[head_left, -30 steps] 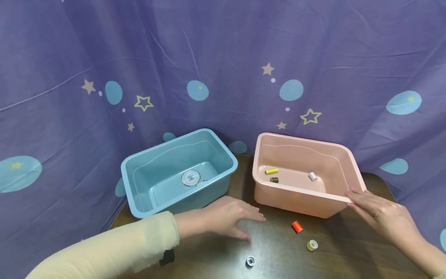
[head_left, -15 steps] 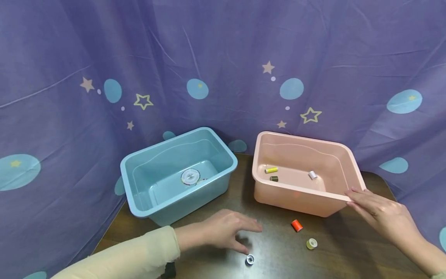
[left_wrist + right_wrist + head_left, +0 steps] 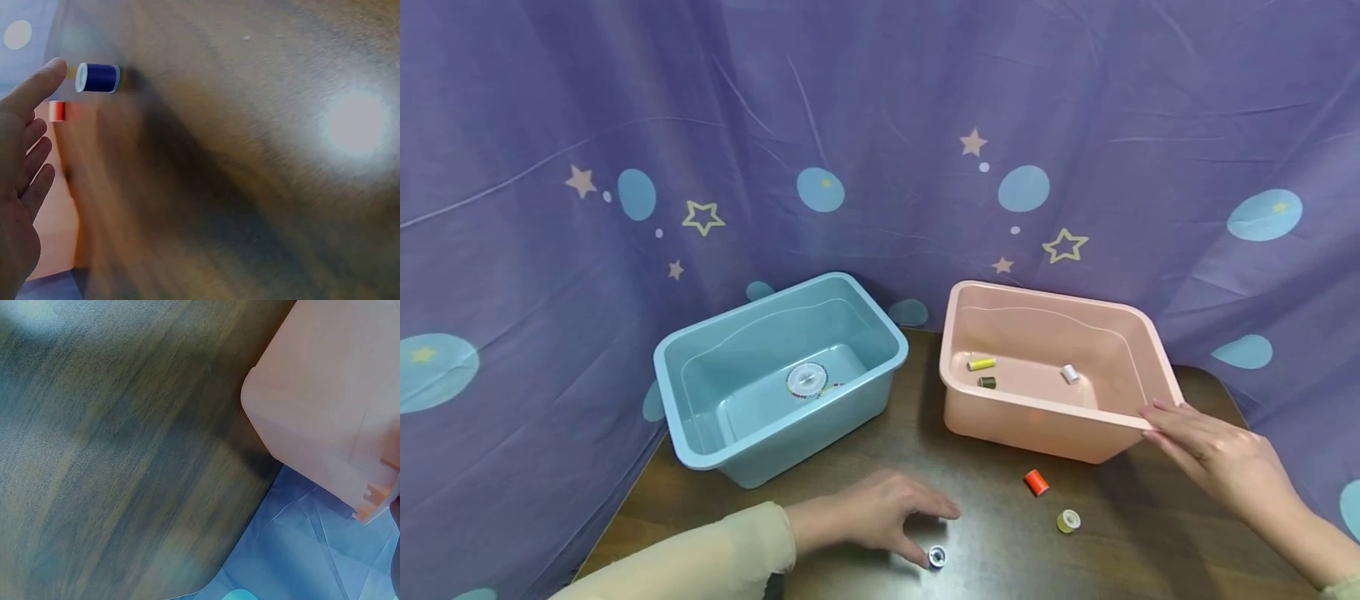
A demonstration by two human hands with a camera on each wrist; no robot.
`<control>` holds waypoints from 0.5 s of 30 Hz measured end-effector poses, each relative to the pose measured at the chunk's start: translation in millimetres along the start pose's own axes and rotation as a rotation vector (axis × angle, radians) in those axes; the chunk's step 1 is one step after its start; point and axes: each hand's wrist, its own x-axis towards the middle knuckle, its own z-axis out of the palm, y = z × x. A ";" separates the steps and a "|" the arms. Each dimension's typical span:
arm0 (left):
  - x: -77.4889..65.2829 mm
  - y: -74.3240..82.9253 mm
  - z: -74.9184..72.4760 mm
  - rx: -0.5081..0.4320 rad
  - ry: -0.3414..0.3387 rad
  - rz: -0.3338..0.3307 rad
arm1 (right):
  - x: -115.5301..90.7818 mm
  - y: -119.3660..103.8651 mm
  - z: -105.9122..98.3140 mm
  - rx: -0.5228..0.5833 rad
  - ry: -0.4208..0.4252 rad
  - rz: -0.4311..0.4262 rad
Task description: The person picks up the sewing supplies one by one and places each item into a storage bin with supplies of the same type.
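Observation:
My left hand (image 3: 883, 510) is low over the table with fingers spread. Its thumb is beside a dark blue thread spool (image 3: 937, 557), touching or nearly so. In the left wrist view that spool (image 3: 100, 78) lies just past the thumb tip, and nothing is between the fingers. My right hand (image 3: 1228, 458) holds the near right corner of the pink bin (image 3: 1060, 408), fingers over the rim and thumb outside. At the right wrist view's edge, only a dark sliver of that hand shows. An orange-red thread spool (image 3: 1037, 482) and a pale yellow one (image 3: 1068, 521) sit in front of this bin.
Inside the pink bin are a yellow spool (image 3: 981, 364), a dark green spool (image 3: 987, 382) and a white spool (image 3: 1071, 374). A blue bin (image 3: 808, 433) on the left contains a round pin wheel (image 3: 807, 380). A purple curtain (image 3: 880, 125) hangs behind the table.
My left hand has come down and nearer to me, away from the blue bin, bringing its thumb to the dark blue spool. My right hand stays at the pink bin's corner.

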 end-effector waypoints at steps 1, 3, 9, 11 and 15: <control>-0.5 -0.8 2.9 -0.003 -0.002 0.002 | -0.1 0.3 0.4 0.000 0.005 -0.002; -1.5 -2.4 8.7 -0.008 -0.004 0.005 | -0.3 0.9 1.1 0.002 0.017 -0.004; -5.2 -7.3 25.1 -0.051 0.004 -0.029 | -1.2 2.7 3.5 0.004 0.042 -0.012; -6.0 -8.7 29.9 -0.068 0.017 -0.032 | -1.1 2.7 3.5 0.004 0.040 -0.012; -6.3 -9.8 38.3 -0.103 0.050 -0.011 | -0.2 1.8 2.5 0.007 0.035 -0.011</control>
